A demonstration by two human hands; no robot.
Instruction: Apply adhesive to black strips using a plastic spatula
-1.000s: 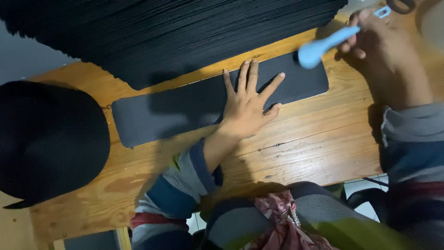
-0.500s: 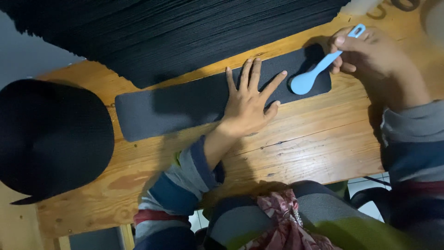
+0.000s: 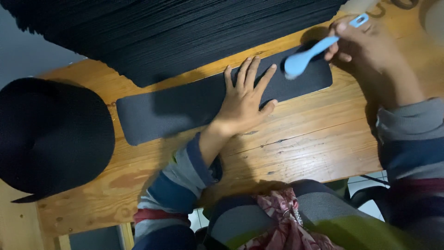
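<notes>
A long dark strip [image 3: 171,109] with rounded ends lies along a wooden table [image 3: 296,148]. My left hand [image 3: 244,97] rests flat on its middle, fingers spread. My right hand [image 3: 370,51] holds a light blue plastic spoon [image 3: 305,55] by its handle, the spoon's bowl over the strip's right end. Whether the bowl touches the strip I cannot tell.
A tall stack of black sheets [image 3: 185,32] fills the far side of the table. A black round hat-like shape [image 3: 46,134] sits at the left end. Scissor handles [image 3: 402,3] show at the top right. A patterned cloth [image 3: 286,217] lies in my lap.
My right hand brought the spoon down from the table's far right corner onto the strip's right end, then shifted it slightly up. The left hand stayed flat on the strip.
</notes>
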